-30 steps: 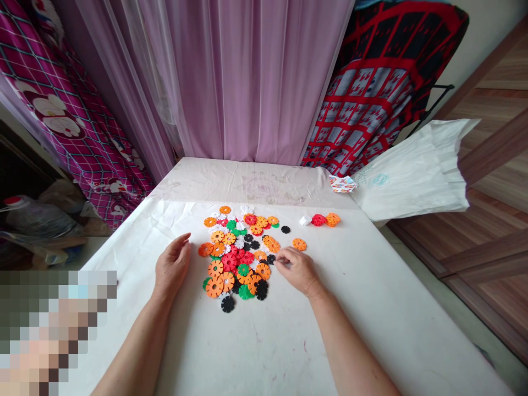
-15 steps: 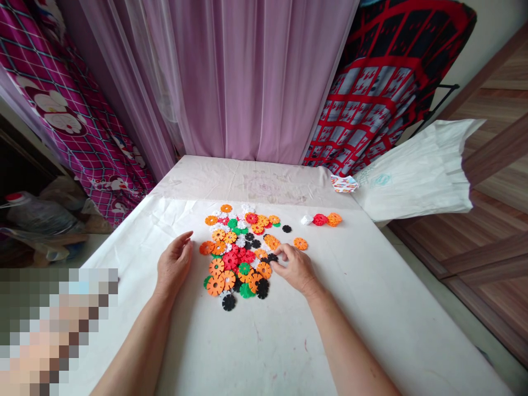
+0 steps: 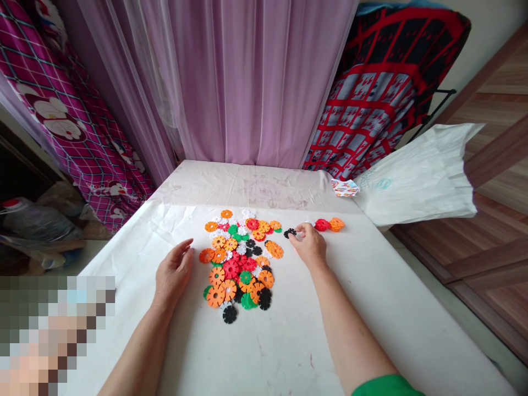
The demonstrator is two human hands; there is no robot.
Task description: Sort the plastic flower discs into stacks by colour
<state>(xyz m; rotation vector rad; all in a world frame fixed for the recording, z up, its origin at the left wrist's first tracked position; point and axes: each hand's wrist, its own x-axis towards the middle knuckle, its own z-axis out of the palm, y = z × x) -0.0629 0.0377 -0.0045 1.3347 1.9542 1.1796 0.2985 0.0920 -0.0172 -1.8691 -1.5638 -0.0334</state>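
Toothed plastic discs lie heaped on the white-covered table, among them red discs point(image 3: 231, 268), orange discs point(image 3: 216, 295), green discs point(image 3: 248, 301), black discs point(image 3: 230, 314) and white discs. Right of the heap, my right hand point(image 3: 310, 246) has its thumb and index finger closed at the edge of a black disc point(image 3: 290, 234). Its other fingers curl, and whether a second disc is in them is hidden. Left of the heap rests my left hand point(image 3: 175, 273), fingers loosely bent and apart from the thumb, holding nothing and touching no disc.
Red point(image 3: 322, 224) and orange point(image 3: 337, 224) clustered pieces stand beyond my right hand. A patterned paper piece point(image 3: 345, 187) and a white bag point(image 3: 421, 176) sit at the table's far right edge. Purple curtains point(image 3: 256, 82) hang behind the table point(image 3: 264, 184).
My right hand has moved right and away from me, from the heap's right edge to the separate black disc. It now covers the spot of a lone orange disc. My left hand stays put.
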